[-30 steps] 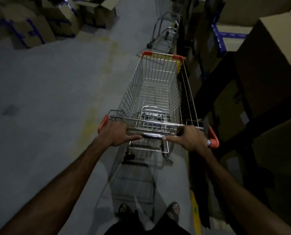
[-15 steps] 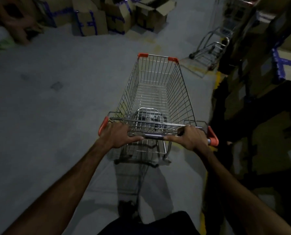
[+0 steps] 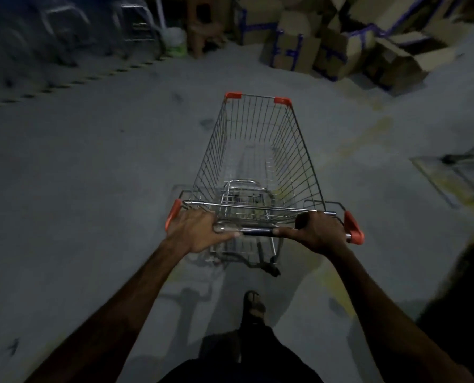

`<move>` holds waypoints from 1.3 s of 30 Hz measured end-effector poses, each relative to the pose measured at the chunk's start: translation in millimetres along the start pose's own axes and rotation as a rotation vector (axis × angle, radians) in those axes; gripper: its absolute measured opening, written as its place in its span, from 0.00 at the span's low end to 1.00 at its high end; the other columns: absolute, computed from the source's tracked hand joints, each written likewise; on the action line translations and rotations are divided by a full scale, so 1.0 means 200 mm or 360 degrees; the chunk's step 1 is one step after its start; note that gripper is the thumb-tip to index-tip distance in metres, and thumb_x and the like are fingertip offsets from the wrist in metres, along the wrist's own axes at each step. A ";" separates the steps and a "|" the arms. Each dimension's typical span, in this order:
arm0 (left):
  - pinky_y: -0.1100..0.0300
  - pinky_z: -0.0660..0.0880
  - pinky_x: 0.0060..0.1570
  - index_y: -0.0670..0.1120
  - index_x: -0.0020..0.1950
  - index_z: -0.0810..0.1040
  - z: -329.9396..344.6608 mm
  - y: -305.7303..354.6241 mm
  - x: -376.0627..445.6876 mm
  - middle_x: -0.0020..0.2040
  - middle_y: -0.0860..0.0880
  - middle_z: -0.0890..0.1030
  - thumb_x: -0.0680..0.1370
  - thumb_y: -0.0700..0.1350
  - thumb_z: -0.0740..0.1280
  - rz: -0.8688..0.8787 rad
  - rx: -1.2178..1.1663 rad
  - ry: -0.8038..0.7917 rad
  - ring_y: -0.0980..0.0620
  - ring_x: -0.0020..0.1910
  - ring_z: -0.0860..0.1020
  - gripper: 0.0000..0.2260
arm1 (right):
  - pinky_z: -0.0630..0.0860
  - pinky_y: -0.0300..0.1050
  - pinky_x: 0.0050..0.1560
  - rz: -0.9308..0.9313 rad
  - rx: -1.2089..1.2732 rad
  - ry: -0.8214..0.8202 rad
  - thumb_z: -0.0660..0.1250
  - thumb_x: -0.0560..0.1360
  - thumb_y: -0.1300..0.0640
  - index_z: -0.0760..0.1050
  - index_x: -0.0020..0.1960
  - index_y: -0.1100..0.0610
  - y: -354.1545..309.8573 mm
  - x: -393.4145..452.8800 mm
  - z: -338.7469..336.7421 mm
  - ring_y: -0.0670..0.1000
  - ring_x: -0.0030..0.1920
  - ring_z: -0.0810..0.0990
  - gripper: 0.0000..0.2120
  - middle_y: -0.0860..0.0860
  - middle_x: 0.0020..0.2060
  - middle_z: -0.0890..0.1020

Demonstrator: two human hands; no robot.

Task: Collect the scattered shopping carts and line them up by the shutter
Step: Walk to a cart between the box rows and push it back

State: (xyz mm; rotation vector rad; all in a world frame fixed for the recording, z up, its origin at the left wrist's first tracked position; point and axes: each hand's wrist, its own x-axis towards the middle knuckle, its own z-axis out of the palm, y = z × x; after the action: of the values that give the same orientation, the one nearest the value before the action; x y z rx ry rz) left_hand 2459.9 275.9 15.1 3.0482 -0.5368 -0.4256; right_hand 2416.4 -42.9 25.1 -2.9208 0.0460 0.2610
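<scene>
With both hands, left (image 3: 200,230) and right (image 3: 317,233), gripping its handle, we've swung the cart (image 3: 258,161) left, away from the shelving, onto open floor (image 3: 92,175).

A grey concrete floor (image 3: 92,175) fills most of the view, with faded yellow paint marks (image 3: 368,134) on its right side. Opened cardboard boxes with blue tape (image 3: 340,42) are piled at the far right. A brown stool (image 3: 202,26) stands beside them, blurred.
</scene>
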 end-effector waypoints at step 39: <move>0.45 0.67 0.71 0.53 0.57 0.86 -0.32 -2.10 0.28 0.60 0.52 0.86 0.69 0.87 0.48 -0.1315 -0.0190 0.0023 0.49 0.63 0.81 0.46 | 0.77 0.45 0.52 -0.1502 -0.0302 -0.0054 0.41 0.60 0.08 0.84 0.56 0.41 -2.32 2.21 0.11 0.50 0.55 0.86 0.52 0.46 0.50 0.88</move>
State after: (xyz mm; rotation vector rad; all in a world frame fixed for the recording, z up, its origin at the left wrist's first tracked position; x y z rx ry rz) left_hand 2667.7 650.0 35.7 2.9986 0.7559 -0.4093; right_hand 2871.2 410.6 19.2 -2.7321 -1.3629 0.1488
